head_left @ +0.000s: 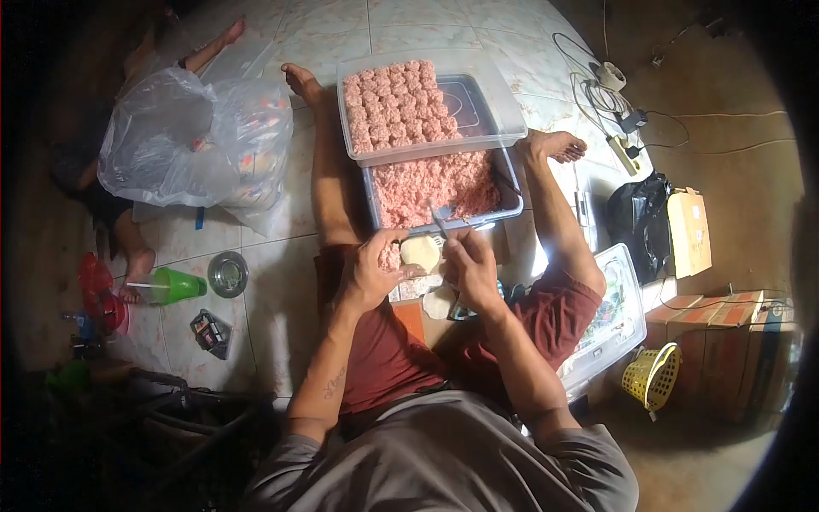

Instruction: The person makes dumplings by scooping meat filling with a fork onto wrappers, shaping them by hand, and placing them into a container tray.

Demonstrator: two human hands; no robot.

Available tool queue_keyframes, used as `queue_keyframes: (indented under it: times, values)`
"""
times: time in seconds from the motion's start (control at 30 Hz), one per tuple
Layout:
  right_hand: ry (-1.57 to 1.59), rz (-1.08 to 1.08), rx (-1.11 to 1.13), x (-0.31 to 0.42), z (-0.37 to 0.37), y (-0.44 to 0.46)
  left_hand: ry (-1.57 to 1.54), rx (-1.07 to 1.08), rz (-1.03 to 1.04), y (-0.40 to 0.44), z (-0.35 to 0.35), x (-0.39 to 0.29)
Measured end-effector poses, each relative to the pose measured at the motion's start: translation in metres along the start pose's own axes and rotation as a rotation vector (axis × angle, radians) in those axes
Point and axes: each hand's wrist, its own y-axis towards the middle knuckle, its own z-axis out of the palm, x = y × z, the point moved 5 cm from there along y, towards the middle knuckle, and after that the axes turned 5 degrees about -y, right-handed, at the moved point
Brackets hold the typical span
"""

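My left hand [373, 271] is curled around a lump of pink minced filling [389, 256], partly hidden by the fingers. A narrow metal utensil [439, 220], its exact kind too small to make out, is gripped in my right hand [472, 266], its tip at the near side of the blue-rimmed tub [519, 205]. Loose pink mince [418, 189] fills much of that tub. Between my hands lies a pale round wrapper [420, 253]. Resting over the tub's far part, a clear plastic container [503, 111] holds rows of shaped pink pieces [397, 102].
A large clear plastic bag [171, 136] and another person's limbs are on the left. Nearby stand a green cup [177, 286] and a metal dish [228, 274]. Right are cables with a power strip [624, 154], a black bag [640, 222], a yellow basket [651, 375] and cardboard boxes [717, 350].
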Motion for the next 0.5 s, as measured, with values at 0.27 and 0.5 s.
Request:
queue_keyframes:
  times: [0.27, 0.5]
  values:
    - [-0.073, 0.217, -0.088, -0.006, -0.019, -0.055, -0.161, 0.183, -0.268, -0.003, 0.000, 0.008]
    - [-0.896, -0.278, 0.006, 0.084, 0.004, -0.076, 0.232, 0.137, -0.148, 0.002, 0.016, 0.013]
